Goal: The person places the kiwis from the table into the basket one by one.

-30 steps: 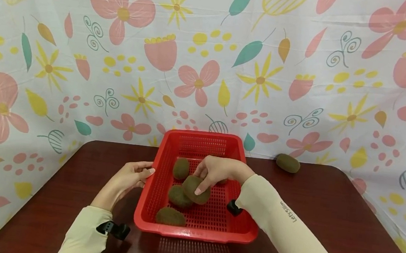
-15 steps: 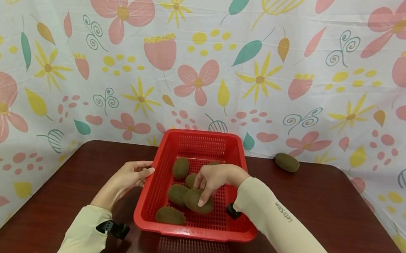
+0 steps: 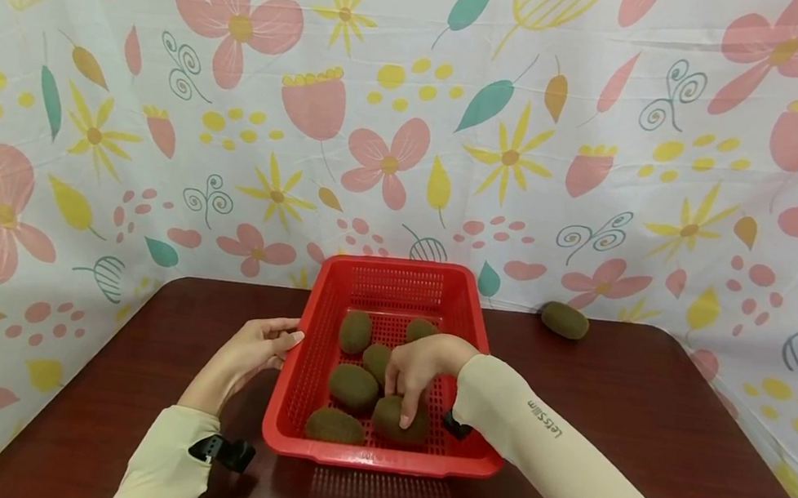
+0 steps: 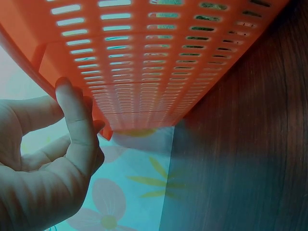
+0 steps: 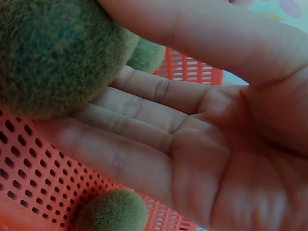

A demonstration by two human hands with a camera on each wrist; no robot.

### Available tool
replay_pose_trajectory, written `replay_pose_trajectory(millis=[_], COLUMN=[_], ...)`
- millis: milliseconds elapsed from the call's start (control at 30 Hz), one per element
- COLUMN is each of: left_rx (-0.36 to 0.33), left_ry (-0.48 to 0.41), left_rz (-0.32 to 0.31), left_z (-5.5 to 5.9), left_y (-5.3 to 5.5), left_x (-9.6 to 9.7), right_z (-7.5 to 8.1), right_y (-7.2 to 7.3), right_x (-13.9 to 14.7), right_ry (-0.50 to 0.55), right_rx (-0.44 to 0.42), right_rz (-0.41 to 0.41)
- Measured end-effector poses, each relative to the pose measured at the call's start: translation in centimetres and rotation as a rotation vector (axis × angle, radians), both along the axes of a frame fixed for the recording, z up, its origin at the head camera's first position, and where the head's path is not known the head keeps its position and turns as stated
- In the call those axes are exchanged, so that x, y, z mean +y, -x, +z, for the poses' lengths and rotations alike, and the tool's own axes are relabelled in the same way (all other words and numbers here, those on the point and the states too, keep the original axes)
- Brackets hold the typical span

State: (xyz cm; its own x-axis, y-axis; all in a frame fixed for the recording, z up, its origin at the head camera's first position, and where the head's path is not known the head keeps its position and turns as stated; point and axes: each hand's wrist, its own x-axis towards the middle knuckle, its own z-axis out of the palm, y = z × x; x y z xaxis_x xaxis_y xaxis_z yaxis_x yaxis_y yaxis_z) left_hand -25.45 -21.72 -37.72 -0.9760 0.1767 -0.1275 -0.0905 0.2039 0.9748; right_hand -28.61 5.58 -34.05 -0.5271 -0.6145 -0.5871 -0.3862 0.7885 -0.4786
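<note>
A red plastic basket (image 3: pixel 375 458) with slotted walls stands on the table. My left hand (image 3: pixel 252 354) pinches its left rim, the thumb on top; the left wrist view shows those fingers (image 4: pixel 77 122) at the rim of the outer wall. Inside the basket my right hand (image 3: pixel 423 365) grips a fuzzy brown kiwi (image 3: pixel 387 420) near the front, thumb on the near side. In the right wrist view this kiwi (image 5: pixel 53 57) sits between the thumb and fingertips. Several other kiwis lie in the basket, among them one (image 3: pixel 354 386) just left of the held one and another (image 3: pixel 334 425) in the front-left corner.
One more kiwi (image 3: pixel 564 320) lies on the dark wooden table (image 3: pixel 610 405) at its back edge, right of the basket. Behind the table hangs a white cloth (image 3: pixel 507 212) with flower and leaf prints.
My right hand has carried the kiwi toward the front of the basket and slightly right, uncovering kiwis behind it. The left hand stays at the rim.
</note>
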Motion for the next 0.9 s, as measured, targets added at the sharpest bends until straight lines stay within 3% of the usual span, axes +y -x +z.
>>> replay_pose_trajectory(millis=[267,533,700,900], left_rx=[0.005,-0.001,0.000,0.003], left_ry=[0.004,0.014,0.010,0.008], left_rz=[-0.004,0.014,0.002,-0.002], left_z=[-0.1,-0.2,-0.1,0.0], left_y=[-0.1,0.0,0.0,-0.1], left_x=[0.1,0.1,0.1,0.1], right_z=[-0.8,-0.6,-0.1,0.5], right_y=[0.0,0.0,0.0,-0.2], right_x=[-0.2,-0.4,-0.3,0.3], right_ry=[-0.074,-0.108,-0.053,0.108], right_rx=[0.050,0.100,0.109,0.097], right_rz=[0.039,0.065,0.054,-0.014])
